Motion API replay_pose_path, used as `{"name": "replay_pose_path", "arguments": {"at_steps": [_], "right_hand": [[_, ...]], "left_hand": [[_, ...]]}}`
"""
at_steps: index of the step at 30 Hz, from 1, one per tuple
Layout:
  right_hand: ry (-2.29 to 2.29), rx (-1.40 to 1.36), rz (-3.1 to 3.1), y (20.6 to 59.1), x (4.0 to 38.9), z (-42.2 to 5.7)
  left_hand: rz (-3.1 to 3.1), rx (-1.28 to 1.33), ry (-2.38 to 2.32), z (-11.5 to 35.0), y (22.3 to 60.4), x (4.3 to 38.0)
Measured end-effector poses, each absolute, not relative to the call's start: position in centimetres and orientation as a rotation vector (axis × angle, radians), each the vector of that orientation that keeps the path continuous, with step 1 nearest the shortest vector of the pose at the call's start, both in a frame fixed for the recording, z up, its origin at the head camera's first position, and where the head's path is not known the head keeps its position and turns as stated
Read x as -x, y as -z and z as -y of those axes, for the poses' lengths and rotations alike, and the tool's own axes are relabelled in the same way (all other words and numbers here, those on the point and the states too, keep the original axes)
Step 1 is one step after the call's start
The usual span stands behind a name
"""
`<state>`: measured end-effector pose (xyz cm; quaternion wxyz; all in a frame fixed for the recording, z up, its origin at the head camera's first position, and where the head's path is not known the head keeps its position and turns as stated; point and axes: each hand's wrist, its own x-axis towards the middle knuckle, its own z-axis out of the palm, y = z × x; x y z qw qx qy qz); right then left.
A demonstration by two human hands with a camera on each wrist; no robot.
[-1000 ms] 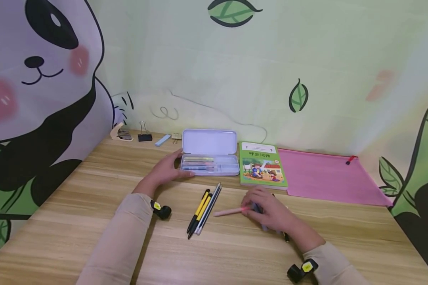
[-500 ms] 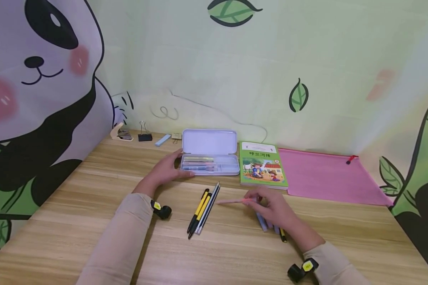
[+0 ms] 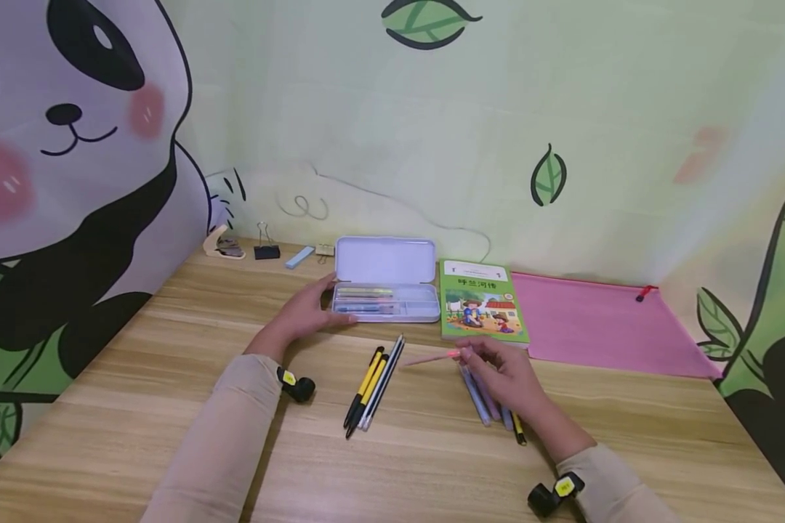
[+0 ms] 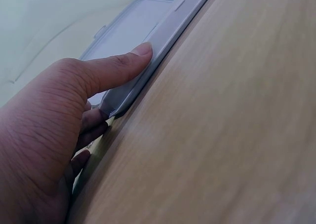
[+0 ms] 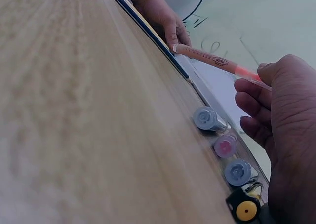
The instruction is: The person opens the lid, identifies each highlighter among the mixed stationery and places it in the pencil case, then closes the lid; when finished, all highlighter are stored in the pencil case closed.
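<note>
My left hand (image 3: 307, 311) holds the left end of an open lavender pencil case (image 3: 420, 311), thumb along its front side in the left wrist view. Several pens (image 3: 366, 293) lie in the case's left part. My right hand (image 3: 502, 372) pinches a pink highlighter (image 5: 207, 57) by its bright end between thumb and fingers, raised above the table and pointing left. Below that hand lie blue-grey pens (image 3: 476, 398), one with a pink end (image 5: 225, 146), and a black-and-yellow pen (image 3: 519, 428), partly hidden by the hand.
Between the hands lie yellow-and-black pens (image 3: 365, 392) and dark pencils (image 3: 384, 385). A green book (image 3: 484, 301) and a pink zip pouch (image 3: 602, 327) lie right of the case. A stapler (image 3: 224, 245), black binder clip (image 3: 266, 251) and blue stick (image 3: 299, 257) stand along the back left.
My right hand has lifted the pink highlighter off the table and turned it slightly, uncovering more of the pens beneath. The left hand stays on the pencil case.
</note>
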<state>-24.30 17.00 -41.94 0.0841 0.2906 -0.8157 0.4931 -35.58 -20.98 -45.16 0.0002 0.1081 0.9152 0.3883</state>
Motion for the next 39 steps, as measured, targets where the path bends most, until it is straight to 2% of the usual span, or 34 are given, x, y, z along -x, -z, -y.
{"name": "replay_pose_path", "arguments": {"at_steps": [8, 15, 19, 27, 32, 39], "right_hand": [[-1.529, -0.838, 2.395, 41.2, 23.6, -17.0], [-1.566, -0.698, 2.295, 42.8, 23.8, -16.4], [-1.589, -0.643, 2.267, 43.6, 23.1, -14.7], [-1.973, -0.498, 2.173, 43.4, 21.0, -9.3], [-2.15, -0.327, 1.994, 43.3, 22.2, -5.8], [-2.05, -0.18, 2.024, 43.7, 26.2, -2.8]], "left_hand": [[-2.868, -0.34, -1.217, 20.9, 45.4, 35.5], [-2.879, -0.341, -1.201, 20.4, 45.5, 35.4], [-2.876, -0.343, -1.206, 20.1, 45.3, 35.4], [-2.882, -0.368, -1.203, 20.0, 44.8, 35.6], [-2.885, -0.37, -1.207, 20.4, 44.6, 35.5], [-2.874, -0.344, -1.201, 20.8, 44.9, 35.3]]}}
